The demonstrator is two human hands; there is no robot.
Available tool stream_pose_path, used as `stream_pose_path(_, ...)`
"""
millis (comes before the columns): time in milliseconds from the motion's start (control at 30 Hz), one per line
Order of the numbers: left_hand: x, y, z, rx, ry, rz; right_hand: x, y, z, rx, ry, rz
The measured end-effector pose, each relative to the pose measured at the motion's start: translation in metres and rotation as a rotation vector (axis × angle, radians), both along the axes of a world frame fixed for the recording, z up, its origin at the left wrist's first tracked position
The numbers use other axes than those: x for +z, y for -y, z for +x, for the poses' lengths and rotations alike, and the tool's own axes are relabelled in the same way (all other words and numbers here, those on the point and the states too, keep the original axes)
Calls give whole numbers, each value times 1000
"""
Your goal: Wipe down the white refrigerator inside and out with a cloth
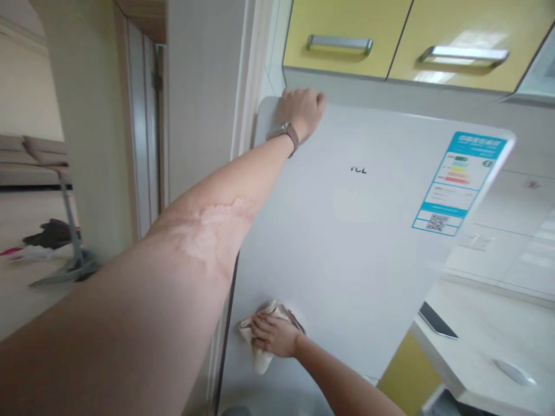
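Note:
A white refrigerator with a TCL logo stands in front of me. My left hand, a watch on its wrist, rests at the top left edge of the refrigerator with its fingers curled over the rim; the fingertips are hidden. Lower down, my right hand presses a cream cloth flat against the door, its fingers bunched on the fabric. A blue-and-white energy label is stuck near the door's upper right corner.
Yellow cabinets with metal handles hang above. At right, a phone and a pale oval object lie on a white counter. A door frame borders the refrigerator's left; a sofa stands beyond.

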State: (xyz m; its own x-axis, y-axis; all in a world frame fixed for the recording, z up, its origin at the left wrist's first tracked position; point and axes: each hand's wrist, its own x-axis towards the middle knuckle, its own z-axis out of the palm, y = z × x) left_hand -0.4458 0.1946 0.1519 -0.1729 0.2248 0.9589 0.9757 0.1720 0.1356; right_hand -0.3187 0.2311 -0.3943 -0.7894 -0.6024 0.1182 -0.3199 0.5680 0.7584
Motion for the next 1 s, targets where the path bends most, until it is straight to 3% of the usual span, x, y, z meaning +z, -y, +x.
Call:
stream_pose_path(167,1,6,-1,-14,16,-64,129,-20,74,-87,41,106)
stream_pose_path(300,2,11,0,-81,33,-106,232,-41,139,-244,-52,189)
stream_pose_path(400,2,15,3,-124,62,-121,294,-48,177,-419,-245,167)
stream_pose_path(467,2,18,6,-132,74,-105,325,-47,193,-580,-469,82)
stream_pose_path(567,1,23,10,-131,68,-48,354,-40,198,-749,-803,-69)
stream_pose_path(667,-1,29,14,-140,52,8,366,-30,187,-749,-951,-165)
stream_pose_path(833,-2,38,18,-143,43,17,375,-16,158,-713,-1057,-270)
stream_pose_path(1000,-1,40,19,-140,42,-15,385,-5,127,-645,-868,-155)
